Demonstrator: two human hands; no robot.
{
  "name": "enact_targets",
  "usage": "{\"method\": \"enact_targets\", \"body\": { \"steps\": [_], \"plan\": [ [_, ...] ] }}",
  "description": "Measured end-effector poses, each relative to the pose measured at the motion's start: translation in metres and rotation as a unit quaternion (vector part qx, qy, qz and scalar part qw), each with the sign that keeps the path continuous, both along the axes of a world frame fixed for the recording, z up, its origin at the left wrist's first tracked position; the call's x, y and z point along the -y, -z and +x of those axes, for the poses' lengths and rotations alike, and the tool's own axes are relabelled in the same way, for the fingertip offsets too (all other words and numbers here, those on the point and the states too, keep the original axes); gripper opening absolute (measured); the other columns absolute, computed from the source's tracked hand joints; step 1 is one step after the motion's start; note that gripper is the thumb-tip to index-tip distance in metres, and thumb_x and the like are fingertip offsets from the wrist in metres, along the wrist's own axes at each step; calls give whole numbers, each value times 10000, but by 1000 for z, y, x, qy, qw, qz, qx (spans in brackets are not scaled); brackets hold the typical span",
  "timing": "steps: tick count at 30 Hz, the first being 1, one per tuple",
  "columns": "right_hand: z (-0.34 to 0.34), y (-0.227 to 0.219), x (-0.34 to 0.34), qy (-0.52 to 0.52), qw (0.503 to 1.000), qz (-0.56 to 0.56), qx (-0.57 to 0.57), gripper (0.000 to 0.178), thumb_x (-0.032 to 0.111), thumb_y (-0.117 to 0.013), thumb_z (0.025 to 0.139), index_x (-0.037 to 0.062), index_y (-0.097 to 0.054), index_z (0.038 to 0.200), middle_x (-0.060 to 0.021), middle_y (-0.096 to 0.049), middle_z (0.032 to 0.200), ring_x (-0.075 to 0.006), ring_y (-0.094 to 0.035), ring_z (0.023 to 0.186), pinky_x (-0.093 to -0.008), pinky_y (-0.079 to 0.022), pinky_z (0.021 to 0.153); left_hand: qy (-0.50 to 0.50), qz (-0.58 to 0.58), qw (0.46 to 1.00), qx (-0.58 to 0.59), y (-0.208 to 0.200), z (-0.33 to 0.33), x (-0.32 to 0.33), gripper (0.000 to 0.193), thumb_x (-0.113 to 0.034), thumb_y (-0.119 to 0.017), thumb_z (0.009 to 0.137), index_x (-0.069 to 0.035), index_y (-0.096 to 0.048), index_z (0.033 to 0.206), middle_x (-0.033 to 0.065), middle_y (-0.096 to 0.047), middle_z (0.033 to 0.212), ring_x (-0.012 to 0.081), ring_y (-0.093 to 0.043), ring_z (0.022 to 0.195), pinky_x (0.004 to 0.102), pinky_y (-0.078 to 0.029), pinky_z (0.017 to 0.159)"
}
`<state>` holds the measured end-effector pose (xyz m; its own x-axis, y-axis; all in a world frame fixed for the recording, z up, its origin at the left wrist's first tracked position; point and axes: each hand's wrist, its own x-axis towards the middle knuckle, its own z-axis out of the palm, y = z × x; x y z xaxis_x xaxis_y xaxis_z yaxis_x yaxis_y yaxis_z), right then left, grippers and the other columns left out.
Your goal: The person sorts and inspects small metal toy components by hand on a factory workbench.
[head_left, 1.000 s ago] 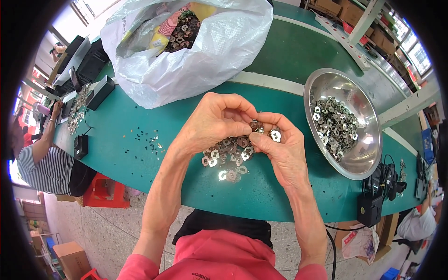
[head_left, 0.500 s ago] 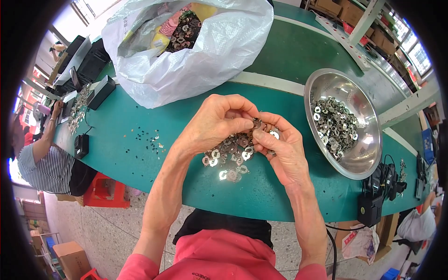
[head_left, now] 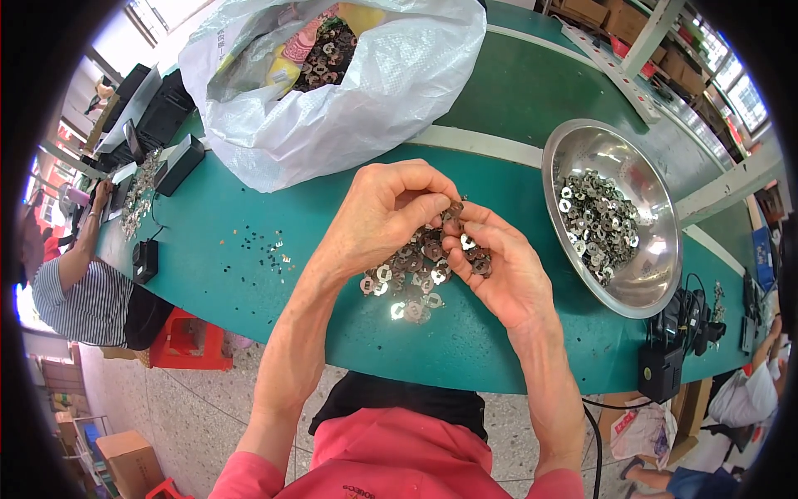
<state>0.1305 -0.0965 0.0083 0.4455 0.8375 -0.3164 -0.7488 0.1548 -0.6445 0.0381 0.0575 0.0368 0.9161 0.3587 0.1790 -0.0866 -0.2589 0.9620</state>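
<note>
Thumb and forefinger of my left hand [head_left: 386,208] are pinched on a small flat metal piece [head_left: 453,211], just above the loose pile. My right hand [head_left: 514,279] is close beside it, fingers curled around several more such metal pieces [head_left: 475,259]. Its thumb and fingertips reach toward the pinched piece; whether they touch it I cannot tell. Under and between both hands spreads a heap of notched, round metal pieces [head_left: 407,270] on the green tabletop [head_left: 374,341]. To the right, a tilted steel bowl [head_left: 603,145] contains many similar pieces [head_left: 597,220].
A white woven sack [head_left: 349,137] with dark pieces inside stands at the back. Small black bits [head_left: 256,241] lie scattered on the left. A black adapter [head_left: 659,373] sits at the right edge. Another person in a striped shirt [head_left: 79,299] works at the far left.
My right thumb has lifted away from the pieces in that hand, and its fingers have spread slightly. My left hand has shifted slightly upward, still pinching.
</note>
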Motion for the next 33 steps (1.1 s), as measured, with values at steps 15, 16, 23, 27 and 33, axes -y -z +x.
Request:
{"method": "enact_targets", "body": {
  "steps": [15,16,23,27,33],
  "plan": [
    [-10,-2,0,-163,981,-3,102,225,234,-598,917,15,-644,890,10,-529,683,-35,-420,503,-189,-234,391,-98,71,987,105,4,8,0,111,22,-657,754,7,-683,861,54,-634,796,124,-606,733,269,-484,669],
    [-13,-4,0,-217,970,5,109,226,233,-600,915,12,-644,897,12,-517,673,-31,-410,496,-188,-226,387,-86,107,986,93,7,11,-4,119,6,-659,755,4,-685,871,52,-637,801,130,-607,738,276,-483,676],
    [-30,-9,1,-359,915,-14,183,230,237,-618,858,18,-657,918,38,-466,632,-30,-365,513,-188,-224,434,100,337,936,1,2,58,12,172,-76,-673,721,-5,-678,877,146,-627,873,329,-608,858,414,-475,764],
    [-33,-6,0,-417,880,11,228,183,191,-588,874,19,-650,857,15,-517,638,-34,-386,490,-207,-288,420,177,414,893,13,24,80,34,169,-50,-652,727,-8,-686,887,166,-609,923,340,-589,901,447,-477,779],
    [-30,-3,2,-399,888,30,225,219,222,-612,868,14,-660,915,32,-501,667,-35,-426,571,-182,-305,467,208,412,886,-51,25,81,37,82,0,-622,727,4,-656,801,152,-611,851,351,-591,822,444,-473,708]
  ]
}}
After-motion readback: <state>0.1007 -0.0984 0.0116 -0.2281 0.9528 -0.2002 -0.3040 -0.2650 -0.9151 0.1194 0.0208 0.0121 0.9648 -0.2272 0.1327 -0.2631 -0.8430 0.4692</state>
